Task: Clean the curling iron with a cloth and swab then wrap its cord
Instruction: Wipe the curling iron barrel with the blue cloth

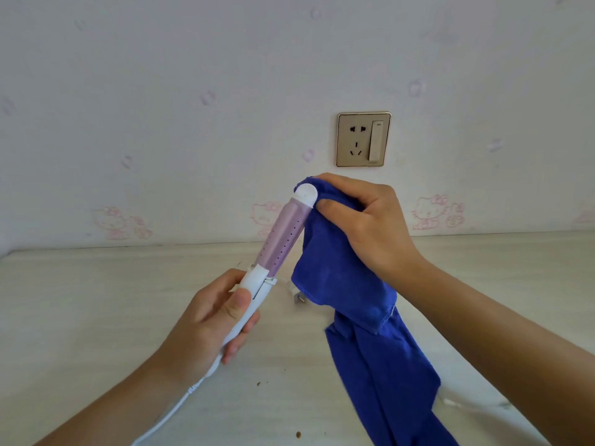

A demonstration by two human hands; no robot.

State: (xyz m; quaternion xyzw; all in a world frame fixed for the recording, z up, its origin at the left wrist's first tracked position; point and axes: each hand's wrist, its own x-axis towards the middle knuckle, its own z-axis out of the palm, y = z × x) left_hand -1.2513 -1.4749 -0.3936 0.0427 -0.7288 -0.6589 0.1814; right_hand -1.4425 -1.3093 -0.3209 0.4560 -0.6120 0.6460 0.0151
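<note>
Both hands raised and engaged, forearms bare.
Left hand (211, 320) wraps the curling iron (283, 235) at its handle, thumb laid along the top, fingers curled beneath; its forearm enters from lower left. Right hand (363, 220), above and to the right of the left, pinches the cloth (341, 278) between thumb and curled fingers, knuckles uppermost; its forearm enters from lower right.

the blue cloth (370, 349) hides most of the plug (299, 297) and runs off the bottom edge, as does the cord (167, 413); brown specks (298, 433) are too small to identify.
</note>
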